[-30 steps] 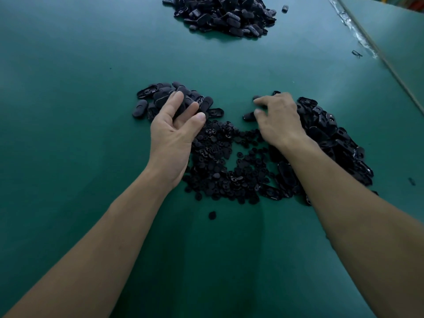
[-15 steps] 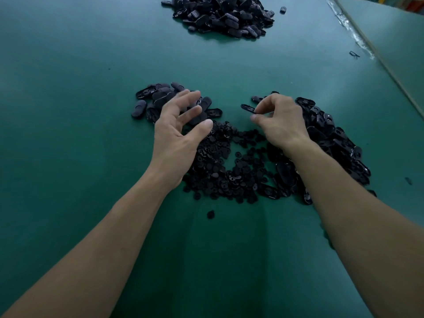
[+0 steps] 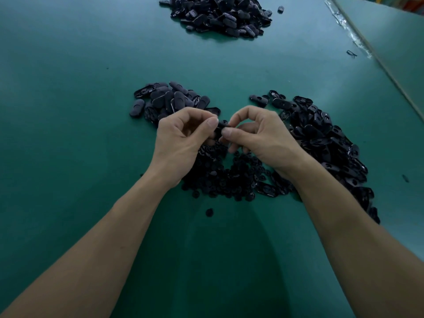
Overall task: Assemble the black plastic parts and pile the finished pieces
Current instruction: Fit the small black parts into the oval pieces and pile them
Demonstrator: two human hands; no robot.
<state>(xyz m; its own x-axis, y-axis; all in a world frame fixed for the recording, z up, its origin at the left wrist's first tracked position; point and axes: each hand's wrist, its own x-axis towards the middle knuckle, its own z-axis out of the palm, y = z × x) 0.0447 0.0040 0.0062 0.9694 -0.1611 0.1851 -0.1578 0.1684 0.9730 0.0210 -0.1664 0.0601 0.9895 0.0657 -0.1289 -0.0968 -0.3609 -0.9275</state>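
two hands meet over the green table (image 3: 68, 111). the left hand (image 3: 181, 138) and right hand (image 3: 261, 138) both pinch one small black part (image 3: 221, 125) between thumb and fingertips. four heaps of black pieces lie around them: the far pile (image 3: 218, 14), left pile (image 3: 169, 99), right pile (image 3: 321, 138) and middle heap (image 3: 224, 180), which is just under the hands.

Oval pile (image 3: 169, 99) left, shell pile (image 3: 321, 138) right, far pile (image 3: 220, 14) behind.

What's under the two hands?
The heap of small black parts on the green table; the left hand and right hand cover its far portion. The piece they pinch between them is mostly hidden by fingers.
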